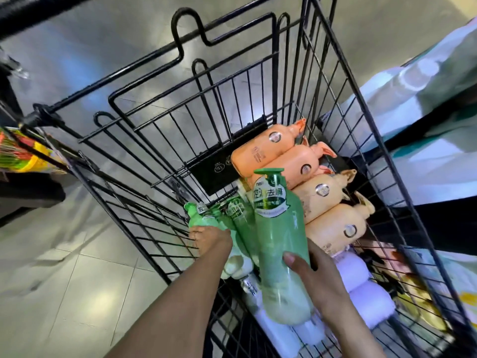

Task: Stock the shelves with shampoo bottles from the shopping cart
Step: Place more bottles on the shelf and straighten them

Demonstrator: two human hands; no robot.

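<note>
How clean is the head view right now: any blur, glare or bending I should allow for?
Head view: wide-angle bending bows the cart wires; shelves at right are smeared by blur; glare patches on the floor; the green bottle in the right hand stays fairly sharp.

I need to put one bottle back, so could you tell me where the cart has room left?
The bare wire floor beside the cart's left wall, left of the green bottles, is free. The right side is packed with orange bottles, and lilac packs fill the near corner. Both hands, left and right, hold green bottles in the middle.
</note>
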